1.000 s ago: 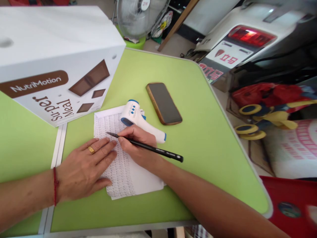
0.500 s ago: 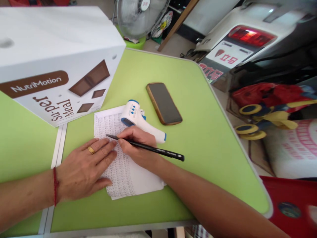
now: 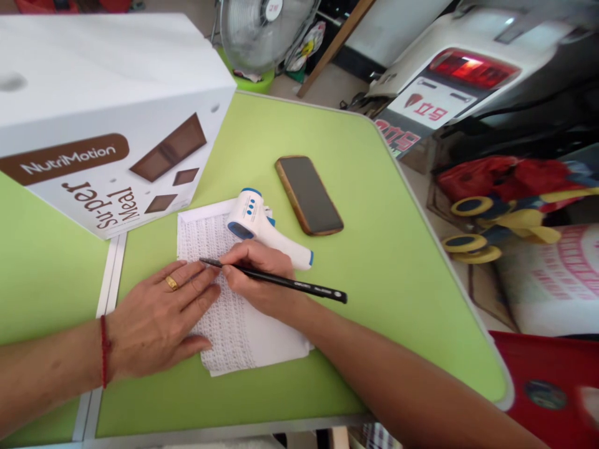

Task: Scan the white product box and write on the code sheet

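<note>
My right hand [image 3: 262, 274] pinches a black pen [image 3: 299, 287], its tip down on a sheet of paper [image 3: 276, 343] covered with rows of small handwriting on its left part. Flat on the paper's left side lies my left hand [image 3: 163, 312], fingers stretched out, with a gold ring and a red string bracelet. The pen tip is close to the left fingertips. A white and blue infrared thermometer [image 3: 281, 243] rests on the paper's upper edge, just beyond my right hand, which hides part of its handle side.
A brown-cased phone [image 3: 311, 196] lies on the green table [image 3: 397, 268]. At the left stands a large white NutriMotion box [image 3: 103, 187]. Past the table are a fan [image 3: 266, 31], a white scooter [image 3: 449, 81], yellow-handled things [image 3: 505, 231] and a red surface [image 3: 533, 355].
The pen and my right hand have shifted very slightly. My left hand, the paper and the thermometer stay in place.
</note>
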Available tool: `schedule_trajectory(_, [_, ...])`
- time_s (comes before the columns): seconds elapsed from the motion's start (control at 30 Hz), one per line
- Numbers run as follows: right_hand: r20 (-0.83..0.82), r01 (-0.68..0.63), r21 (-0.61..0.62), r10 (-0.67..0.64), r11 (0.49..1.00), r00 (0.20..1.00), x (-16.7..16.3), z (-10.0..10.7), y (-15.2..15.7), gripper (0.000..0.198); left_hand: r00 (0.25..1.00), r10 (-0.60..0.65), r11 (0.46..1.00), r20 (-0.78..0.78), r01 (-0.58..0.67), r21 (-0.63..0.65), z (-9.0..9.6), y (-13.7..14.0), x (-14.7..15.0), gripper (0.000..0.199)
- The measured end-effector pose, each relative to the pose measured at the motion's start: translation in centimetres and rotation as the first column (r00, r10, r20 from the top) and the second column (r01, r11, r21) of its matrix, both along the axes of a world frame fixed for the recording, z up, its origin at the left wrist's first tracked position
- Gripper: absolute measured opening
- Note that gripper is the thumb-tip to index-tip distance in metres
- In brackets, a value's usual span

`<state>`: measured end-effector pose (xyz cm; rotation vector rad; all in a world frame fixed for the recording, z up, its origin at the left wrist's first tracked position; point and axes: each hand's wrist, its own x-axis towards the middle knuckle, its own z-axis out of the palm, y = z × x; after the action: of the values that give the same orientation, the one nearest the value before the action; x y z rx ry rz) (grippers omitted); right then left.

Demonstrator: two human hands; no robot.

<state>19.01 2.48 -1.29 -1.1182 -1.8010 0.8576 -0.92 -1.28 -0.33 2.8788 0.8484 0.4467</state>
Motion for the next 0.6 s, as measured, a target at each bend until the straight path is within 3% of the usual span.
schedule_trajectory(0.6, [-0.018, 0.032, -0.01, -0.032, 0.999, 0.999, -0.1, 0.05, -0.02, 0.01, 1.0, -0.006, 1.0, -0.013, 0.006, -0.007, -0.05, 0.02, -0.03, 0.053])
